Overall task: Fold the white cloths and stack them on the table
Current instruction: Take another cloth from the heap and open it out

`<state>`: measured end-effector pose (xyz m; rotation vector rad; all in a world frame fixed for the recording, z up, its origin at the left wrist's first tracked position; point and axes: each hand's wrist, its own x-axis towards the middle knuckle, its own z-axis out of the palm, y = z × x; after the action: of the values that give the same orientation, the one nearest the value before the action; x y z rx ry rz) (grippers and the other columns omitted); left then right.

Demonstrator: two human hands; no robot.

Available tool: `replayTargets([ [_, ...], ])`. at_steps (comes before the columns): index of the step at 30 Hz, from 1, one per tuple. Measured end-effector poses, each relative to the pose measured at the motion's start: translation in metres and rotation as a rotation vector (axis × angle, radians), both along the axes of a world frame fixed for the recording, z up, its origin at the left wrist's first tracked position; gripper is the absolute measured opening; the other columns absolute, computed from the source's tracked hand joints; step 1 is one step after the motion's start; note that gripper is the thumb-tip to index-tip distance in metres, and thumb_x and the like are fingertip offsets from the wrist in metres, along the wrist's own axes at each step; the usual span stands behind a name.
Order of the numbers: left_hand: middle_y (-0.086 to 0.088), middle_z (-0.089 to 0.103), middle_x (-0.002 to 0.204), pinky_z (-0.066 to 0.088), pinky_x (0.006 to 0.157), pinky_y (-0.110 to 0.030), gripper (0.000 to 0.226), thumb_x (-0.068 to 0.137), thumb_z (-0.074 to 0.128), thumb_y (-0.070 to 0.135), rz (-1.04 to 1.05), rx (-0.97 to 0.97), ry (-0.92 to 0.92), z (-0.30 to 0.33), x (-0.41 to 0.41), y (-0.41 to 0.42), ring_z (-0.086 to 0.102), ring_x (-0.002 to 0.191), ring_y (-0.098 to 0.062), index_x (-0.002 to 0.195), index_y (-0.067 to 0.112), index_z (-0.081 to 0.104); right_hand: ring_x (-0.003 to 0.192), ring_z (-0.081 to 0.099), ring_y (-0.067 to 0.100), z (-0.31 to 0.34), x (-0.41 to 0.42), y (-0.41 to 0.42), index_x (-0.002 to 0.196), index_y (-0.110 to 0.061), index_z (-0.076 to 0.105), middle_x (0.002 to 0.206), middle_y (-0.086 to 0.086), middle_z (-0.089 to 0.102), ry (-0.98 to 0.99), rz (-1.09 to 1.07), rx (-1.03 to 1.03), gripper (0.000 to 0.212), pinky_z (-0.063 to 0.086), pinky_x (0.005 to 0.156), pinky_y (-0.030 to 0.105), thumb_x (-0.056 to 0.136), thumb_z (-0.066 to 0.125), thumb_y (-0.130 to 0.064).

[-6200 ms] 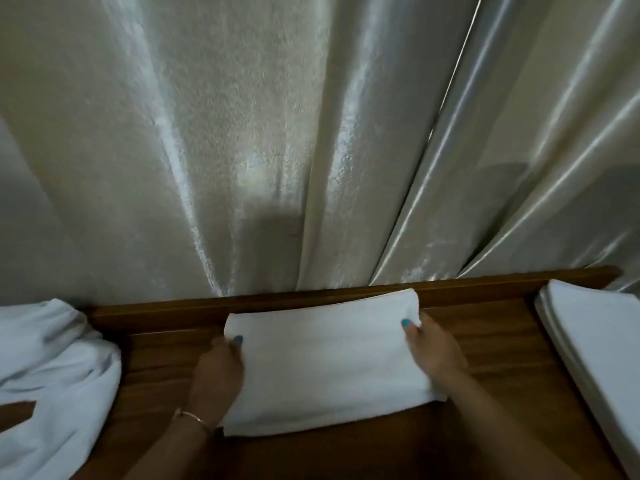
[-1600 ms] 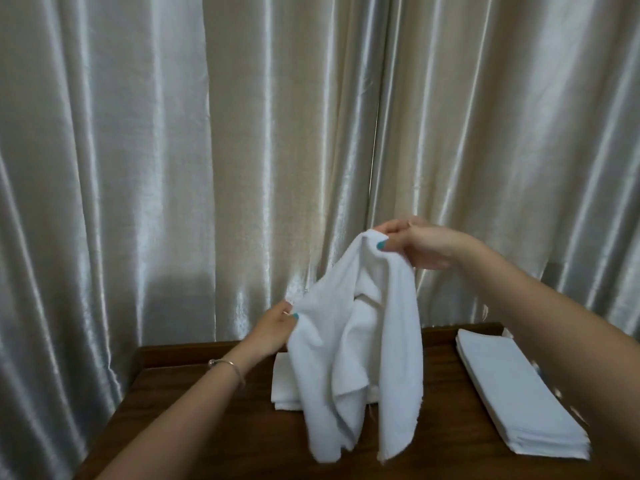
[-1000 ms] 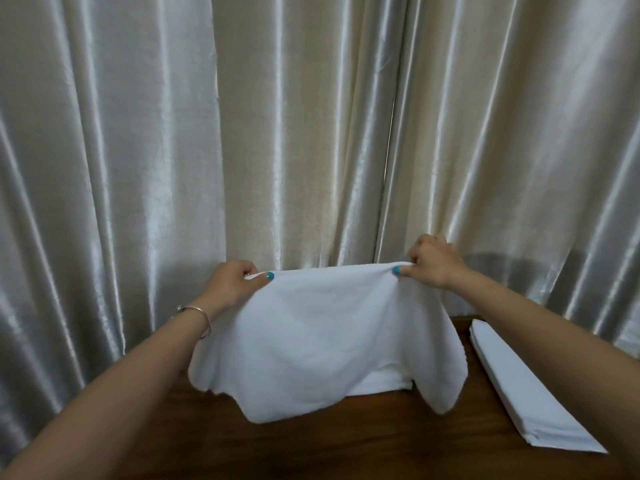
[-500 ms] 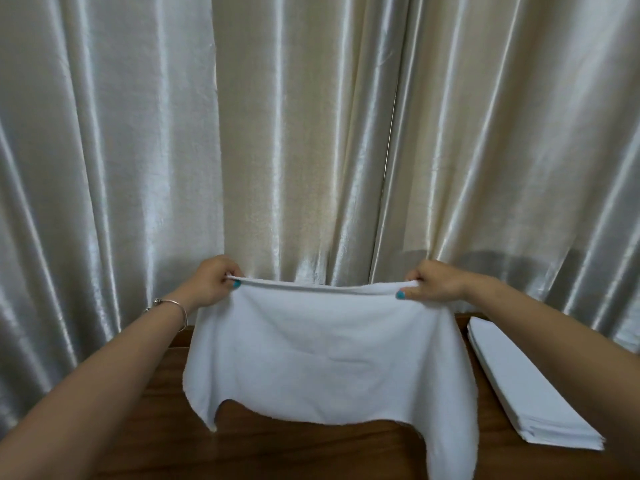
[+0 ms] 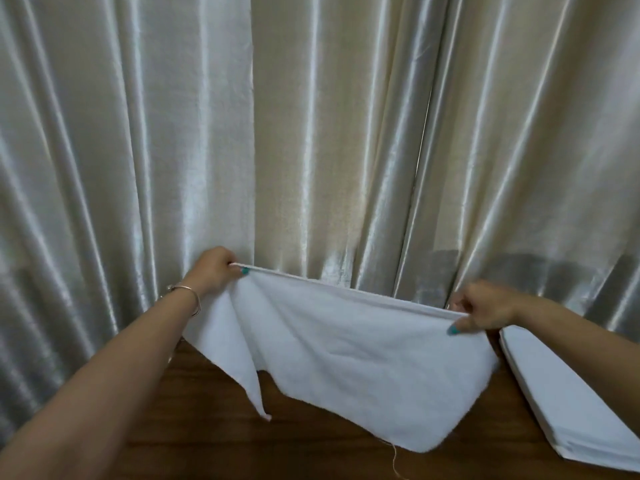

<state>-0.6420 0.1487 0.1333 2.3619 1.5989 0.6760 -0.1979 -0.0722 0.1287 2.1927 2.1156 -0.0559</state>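
Above the table (image 5: 207,441), the left hand (image 5: 215,271) and right hand (image 5: 485,310) each pinch an end of the white cloth (image 5: 349,351) along its top edge. That edge runs left to right, sloping down toward the right hand, and the cloth hangs below it, doubled. The folded stack (image 5: 568,403) lies right of the cloth, nearer the right hand.
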Motion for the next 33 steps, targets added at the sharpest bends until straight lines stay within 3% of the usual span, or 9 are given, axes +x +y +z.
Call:
replayTargets([
  [4,-0.022,0.069,0.087,0.045,0.073,-0.033,0.014,0.087,0.059,0.008,0.040,-0.006,0.030,-0.008,-0.018,0.006,0.064,0.089,-0.035,0.087,0.001,0.071,0.079,0.057,0.011,-0.001,0.013,-0.006,0.071,-0.025,0.063,0.074,-0.014,0.058,-0.237,-0.079,-0.094,0.013,0.036,0.058,0.017,0.082,0.063,-0.033],
  [7,-0.026,0.067,0.100,0.042,0.078,-0.033,0.018,0.091,0.053,0.002,0.036,-0.005,0.041,-0.015,-0.029,0.009,0.061,0.099,-0.038,0.096,-0.006,0.068,0.082,0.051,0.011,-0.007,0.027,-0.012,0.069,-0.032,0.049,0.078,-0.014,0.048,-0.036,-0.198,-0.110,0.023,0.036,0.064,0.015,0.089,0.056,-0.023],
  [11,-0.022,0.066,0.101,0.036,0.073,-0.030,0.018,0.094,0.049,0.007,-0.015,-0.030,0.099,-0.018,-0.023,0.001,0.057,0.090,-0.032,0.092,-0.001,0.065,0.093,0.056,0.015,-0.024,0.021,-0.004,0.086,-0.029,0.054,0.095,-0.005,0.058,0.096,-0.248,-0.153,0.009,0.046,0.078,0.025,0.090,0.060,-0.035],
  [16,-0.021,0.063,0.102,0.040,0.079,-0.035,0.020,0.096,0.045,0.007,-0.064,-0.033,0.092,-0.010,0.001,-0.007,0.057,0.095,-0.033,0.098,-0.001,0.062,0.112,0.053,0.017,-0.074,-0.045,0.025,0.124,-0.021,0.054,0.125,-0.001,0.055,0.208,-0.168,-0.335,0.046,0.046,0.094,0.030,0.088,0.061,-0.049],
  [20,-0.019,0.062,0.109,0.041,0.085,-0.036,0.020,0.095,0.046,0.008,-0.084,-0.038,0.122,0.002,0.014,-0.011,0.056,0.102,-0.034,0.104,0.001,0.063,0.122,0.049,0.020,-0.123,-0.116,0.051,0.128,-0.023,0.057,0.135,0.001,0.050,0.355,-0.029,-0.430,0.043,0.041,0.096,0.029,0.088,0.062,-0.041],
  [22,-0.017,0.061,0.108,0.041,0.084,-0.034,0.020,0.095,0.047,0.006,-0.087,-0.035,0.108,0.005,0.020,-0.013,0.056,0.102,-0.032,0.106,0.001,0.062,0.133,0.041,0.022,-0.149,-0.144,0.064,0.126,-0.027,0.063,0.144,0.000,0.043,0.398,0.028,-0.436,0.037,0.037,0.104,0.030,0.091,0.060,-0.036],
  [27,-0.009,0.058,0.089,0.037,0.074,-0.029,0.016,0.095,0.047,0.008,-0.150,0.016,0.052,0.008,0.034,-0.028,0.053,0.085,-0.023,0.092,0.003,0.063,0.149,-0.004,0.030,-0.203,-0.198,0.090,0.127,-0.040,0.061,0.162,0.005,-0.013,0.510,0.027,-0.441,0.039,0.013,0.121,0.046,0.090,0.065,-0.029],
  [30,-0.007,0.062,0.092,0.038,0.075,-0.028,0.020,0.095,0.047,0.008,-0.208,0.040,0.007,0.020,0.033,-0.034,0.056,0.088,-0.022,0.099,0.006,0.066,0.148,-0.016,0.030,-0.219,-0.218,0.107,0.132,-0.044,0.054,0.161,0.004,-0.020,0.503,0.062,-0.491,0.042,0.003,0.120,0.052,0.092,0.060,-0.031],
  [33,-0.003,0.066,0.094,0.038,0.075,-0.024,0.025,0.095,0.046,0.007,-0.228,0.094,-0.081,0.041,0.028,-0.038,0.057,0.088,-0.017,0.100,0.013,0.069,0.148,-0.010,0.034,-0.227,-0.223,0.118,0.141,-0.043,0.043,0.162,0.006,-0.014,0.467,0.064,-0.518,0.047,0.004,0.120,0.054,0.095,0.052,-0.036],
])
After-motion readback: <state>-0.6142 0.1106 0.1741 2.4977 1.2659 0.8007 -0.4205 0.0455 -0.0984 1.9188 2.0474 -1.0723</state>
